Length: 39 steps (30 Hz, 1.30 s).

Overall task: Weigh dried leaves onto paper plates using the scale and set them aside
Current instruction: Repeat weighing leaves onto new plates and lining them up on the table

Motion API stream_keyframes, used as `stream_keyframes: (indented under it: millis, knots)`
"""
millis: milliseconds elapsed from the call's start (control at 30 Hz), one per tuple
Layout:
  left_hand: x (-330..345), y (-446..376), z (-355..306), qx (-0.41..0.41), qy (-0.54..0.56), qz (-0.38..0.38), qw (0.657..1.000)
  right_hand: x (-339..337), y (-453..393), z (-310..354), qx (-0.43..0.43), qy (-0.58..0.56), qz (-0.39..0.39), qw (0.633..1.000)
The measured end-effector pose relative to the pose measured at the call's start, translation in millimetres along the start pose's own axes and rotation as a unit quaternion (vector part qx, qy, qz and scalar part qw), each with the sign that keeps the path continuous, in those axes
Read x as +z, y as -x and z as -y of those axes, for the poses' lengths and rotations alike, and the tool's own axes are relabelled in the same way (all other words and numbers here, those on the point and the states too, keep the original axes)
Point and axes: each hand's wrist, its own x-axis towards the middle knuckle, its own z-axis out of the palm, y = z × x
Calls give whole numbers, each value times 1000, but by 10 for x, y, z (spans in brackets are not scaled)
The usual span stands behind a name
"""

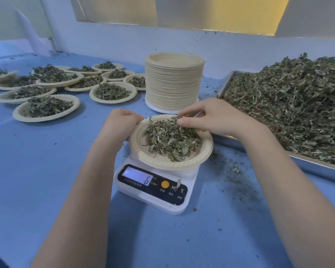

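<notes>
Nearest the person: a broad stretch of bare blue table [37, 171], dotted with leaf crumbs, lies open under both forearms. One white scale [153, 187] sits between the arms, its display showing a single digit that reads as 6; one stray leaf lies on its button panel.

On the scale's platform rests one paper plate [162, 161] with a loose mound of dried leaves [171, 141]; the plate's rim overhangs the platform all round.

Left hand [120, 124]: fingers curled onto the plate's left rim, gripping it. Right hand [211, 120]: thumb and fingertips [184, 123] pinch a small tuft of leaves at the mound's far edge, over the plate.

Just right of the right hand's wrist, one metal tray [317, 169] with a big heap of bulk leaves [288, 105]; its near edge runs close beside the plate. Crumbs are scattered on the table between tray and scale.

Just beyond the fingertips, one tall stack of empty plates [174, 84].

Far left of the left hand, well apart: filled plates [46, 108], overlapping, about a dozen; the exact count is uncertain at the frame's edge. An open lane of table runs between them and the scale.

Behind, a white wall ledge [182, 37] bounds the table.
</notes>
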Motion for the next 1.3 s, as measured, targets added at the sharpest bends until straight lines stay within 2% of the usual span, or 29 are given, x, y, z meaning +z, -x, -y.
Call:
stream_keyframes:
  millis: [400, 500, 667, 767, 867, 967, 1033, 1100, 1167, 1200, 1233, 1300]
  knots:
    - [-2, 8, -16, -3, 8, -1, 1000, 93, -39, 59, -16, 22, -24, 999]
    - [-4, 12, -21, -6, 10, -3, 1000, 72, -33, 72, -25, -6, -63, 998]
    - [-6, 9, -20, -7, 9, -1, 1000, 0, -10, 102, -48, -130, -160, 977]
    - [-7, 4, -20, -7, 10, 1, 1000, -33, 2, 116, -54, -151, -191, 968]
    - [-7, 5, -18, -5, 7, 1, 1000, -58, 24, 125, -57, -155, -163, 973]
    - [-12, 6, -22, -4, 9, -1, 1000, -112, 79, 131, -57, -119, -51, 990]
    - [-14, 1, -14, -5, 12, -2, 1000, -163, 103, 70, -32, -95, 7, 995]
    - [-2, 9, -12, 3, -1, -14, 1000, -221, 94, -75, 20, -68, -39, 997]
    - [25, 16, -27, 52, -67, -67, 994, -270, 65, -274, 77, 19, -112, 991]
    - [50, 34, -60, 91, -92, -96, 987, -279, 50, -386, 111, 76, -121, 984]
    - [79, 55, -103, 132, -96, -112, 980, -267, 39, -491, 145, 120, -109, 976]
    - [170, 87, -225, 180, -71, -84, 978, -214, 26, -652, 209, 159, -62, 963]
